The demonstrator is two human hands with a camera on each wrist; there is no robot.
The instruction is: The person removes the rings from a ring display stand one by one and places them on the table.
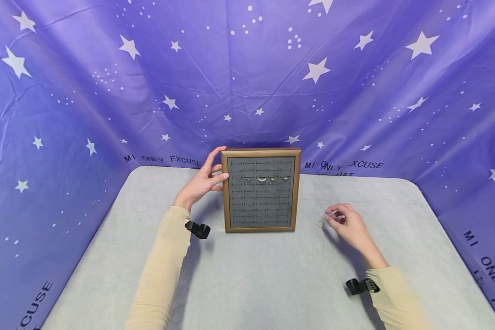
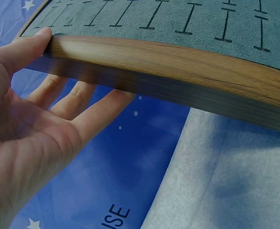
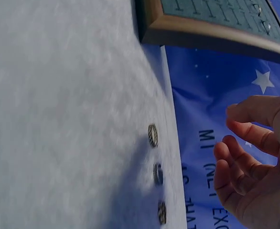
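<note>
A wood-framed ring display board (image 1: pixel 259 229) with a grey slotted pad stands upright on the table. Several rings (image 1: pixel 262 179) sit in one row of its upper slots. My left hand (image 1: pixel 200 183) grips the frame's left side, thumb (image 2: pixel 32 46) on the front edge and fingers behind. To the board's right, my right hand (image 1: pixel 348 224) hovers with loosely bent fingers and nothing visible between them. A thin ring (image 1: pixel 321 224) lies on the table just left of its fingertips. The right wrist view shows three rings in a line: one nearest the board (image 3: pixel 153 135), a middle ring (image 3: pixel 158 174) and a patterned ring (image 3: pixel 162 212).
A pale grey cloth covers the table (image 1: pixel 264 284). Behind and on both sides hangs a purple curtain (image 1: pixel 214 68) with white stars and lettering. Each wrist carries a black camera strap, the left strap (image 1: pixel 198 229) close to the board's lower left.
</note>
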